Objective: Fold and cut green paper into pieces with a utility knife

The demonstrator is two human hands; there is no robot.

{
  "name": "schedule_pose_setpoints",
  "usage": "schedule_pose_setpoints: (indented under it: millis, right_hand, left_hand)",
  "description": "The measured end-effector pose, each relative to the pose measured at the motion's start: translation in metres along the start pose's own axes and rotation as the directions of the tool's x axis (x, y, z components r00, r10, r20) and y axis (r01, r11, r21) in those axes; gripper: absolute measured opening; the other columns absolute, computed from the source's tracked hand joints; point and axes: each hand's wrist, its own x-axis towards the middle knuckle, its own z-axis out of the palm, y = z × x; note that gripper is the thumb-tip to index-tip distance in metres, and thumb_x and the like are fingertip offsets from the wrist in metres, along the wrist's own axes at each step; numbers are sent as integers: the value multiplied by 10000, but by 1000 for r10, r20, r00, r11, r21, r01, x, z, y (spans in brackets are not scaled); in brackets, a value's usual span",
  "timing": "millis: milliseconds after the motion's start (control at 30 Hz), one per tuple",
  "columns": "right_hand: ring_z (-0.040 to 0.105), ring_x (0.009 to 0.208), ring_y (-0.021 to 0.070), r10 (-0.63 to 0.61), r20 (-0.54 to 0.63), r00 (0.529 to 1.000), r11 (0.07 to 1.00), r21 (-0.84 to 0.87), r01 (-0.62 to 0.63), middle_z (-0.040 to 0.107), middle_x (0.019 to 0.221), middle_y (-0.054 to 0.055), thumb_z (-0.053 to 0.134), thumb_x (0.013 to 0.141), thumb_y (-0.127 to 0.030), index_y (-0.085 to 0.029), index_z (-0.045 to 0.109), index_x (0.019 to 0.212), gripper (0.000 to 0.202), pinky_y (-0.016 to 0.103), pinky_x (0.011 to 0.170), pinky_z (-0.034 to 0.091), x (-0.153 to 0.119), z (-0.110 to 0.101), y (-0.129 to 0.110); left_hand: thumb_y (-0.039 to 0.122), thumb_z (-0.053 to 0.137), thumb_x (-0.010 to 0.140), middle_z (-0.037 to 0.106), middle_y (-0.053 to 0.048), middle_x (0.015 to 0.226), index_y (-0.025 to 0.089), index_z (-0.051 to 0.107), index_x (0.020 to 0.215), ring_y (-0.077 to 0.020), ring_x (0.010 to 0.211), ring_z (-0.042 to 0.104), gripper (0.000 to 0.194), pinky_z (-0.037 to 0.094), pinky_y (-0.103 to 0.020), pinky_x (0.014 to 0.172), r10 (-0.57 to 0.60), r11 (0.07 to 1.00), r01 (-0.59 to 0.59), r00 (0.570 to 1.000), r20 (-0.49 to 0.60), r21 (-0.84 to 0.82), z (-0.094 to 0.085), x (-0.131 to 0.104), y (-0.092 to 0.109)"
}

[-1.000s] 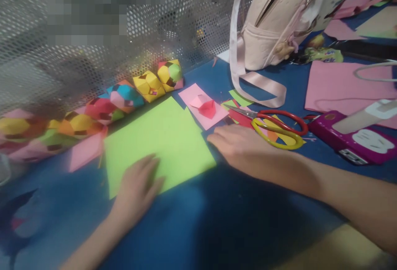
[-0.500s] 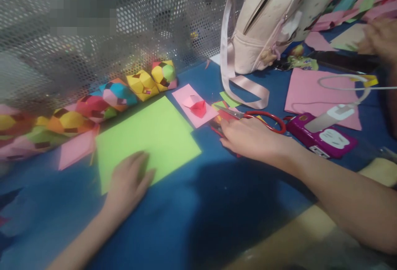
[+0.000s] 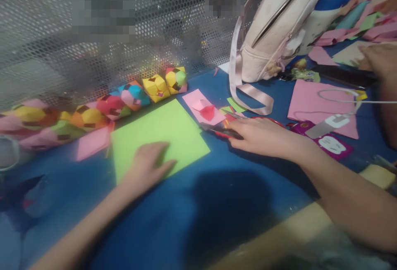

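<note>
My left hand (image 3: 153, 160) lies over the light green paper (image 3: 182, 133), its fingers apart and slightly blurred. At the right, my right hand (image 3: 256, 135) is closed on red-handled scissors (image 3: 214, 129), whose dark blades point left toward the green sheet's right corner. Just beyond the blades, a pink paper strip (image 3: 194, 99) carries a folded pink and red piece (image 3: 207, 113). Small green and orange scraps (image 3: 236, 104) lie behind my right fingers. My right hand hides part of the handles.
Folded paper balls (image 3: 135, 94) line the mesh panel at the left. A pale backpack (image 3: 273, 17) with a trailing strap stands behind. At right are pink sheets (image 3: 304, 96), a purple device (image 3: 336, 146) with a white cable, and another person's hand (image 3: 380, 61).
My left hand has slid further onto the green paper. The scissors, now in my right hand's closed fingers, lie lower with blades pointing left. The view has shifted slightly.
</note>
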Motion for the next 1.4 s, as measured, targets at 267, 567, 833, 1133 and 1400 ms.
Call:
schedule_pose_setpoints:
  millis: [267, 567, 833, 1133, 1400]
  right_hand:
    - [657, 918, 249, -54, -230, 972, 990, 118, 82, 682, 1063, 127, 483, 907, -255, -151, 612, 1124, 273, 339, 748, 509, -11, 40, 18]
    - [642, 1007, 277, -133, -364, 922, 985, 55, 164, 668, 1091, 136, 509, 913, -274, -161, 650, 1174, 318, 417, 832, 544, -32, 62, 24]
    - [640, 993, 271, -94, -470, 878, 991, 37, 126, 664, 1061, 141, 479, 939, -266, -139, 667, 1096, 276, 395, 841, 535, -30, 62, 24]
    - [627, 961, 257, -279, -336, 900, 938, 104, 330, 668, 1006, 128, 461, 969, -295, -156, 677, 1126, 300, 409, 852, 519, -41, 55, 32]
    - [612, 988, 240, -316, -279, 907, 912, 176, 371, 643, 1031, 116, 433, 996, -335, -155, 672, 1149, 336, 387, 886, 499, -49, 52, 42]
  left_hand:
    - [479, 511, 899, 659, -141, 1130, 157, 552, 1207, -299, 1049, 609, 447, 480, -477, 906, -30, 996, 25, 998, -54, -90, 18, 0, -3]
    - [423, 552, 885, 620, -104, 1117, 203, 514, 1210, -273, 1055, 597, 395, 494, -459, 896, -99, 972, 64, 984, -148, -227, 22, -6, -5]
    - [377, 545, 895, 631, -97, 1080, 208, 505, 1185, -246, 983, 620, 338, 522, -413, 837, -65, 977, 13, 969, -238, -212, 19, -9, -4]
    - [388, 545, 900, 643, -85, 1046, 224, 518, 1186, -248, 946, 624, 331, 532, -407, 799, -26, 987, -6, 980, -196, -162, 18, -7, -4]
    - [325, 508, 936, 640, -156, 1147, 178, 658, 1072, -296, 1068, 611, 250, 498, -493, 916, 117, 993, -118, 977, -180, 9, 18, -1, -5]
